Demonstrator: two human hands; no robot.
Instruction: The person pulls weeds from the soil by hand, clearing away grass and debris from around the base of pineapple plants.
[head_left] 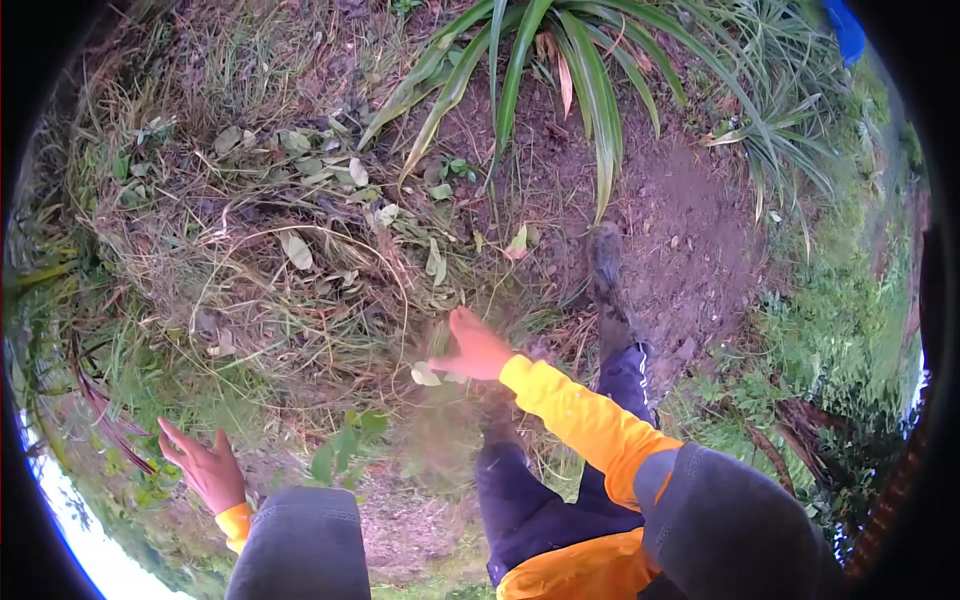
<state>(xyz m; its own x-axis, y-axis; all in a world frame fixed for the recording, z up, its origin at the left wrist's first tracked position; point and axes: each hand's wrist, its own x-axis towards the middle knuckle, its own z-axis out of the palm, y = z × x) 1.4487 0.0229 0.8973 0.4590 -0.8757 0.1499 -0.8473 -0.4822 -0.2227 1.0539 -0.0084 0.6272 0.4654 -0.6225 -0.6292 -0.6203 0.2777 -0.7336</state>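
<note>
My right hand (474,346) reaches over the near right edge of a pile of cut grass (310,290), its thumb and fingers apart. Nothing shows between them, though a pale leaf (424,374) lies close by its thumb. Off to the left, my left hand (206,468) is raised with its fingers spread, above green growth, and holds nothing. Dry stalks, loose green leaves and a whitish leaf (297,250) are mixed into the pile. Both my arms wear yellow-orange sleeves with grey upper parts.
A plant with long strappy leaves (600,90) grows at the top, beside bare brown soil (700,220). My dark boot (612,280) stands right of the pile. Low green plants (830,320) and a woody stump (815,425) are at the right. A blue object (846,32) shows top right.
</note>
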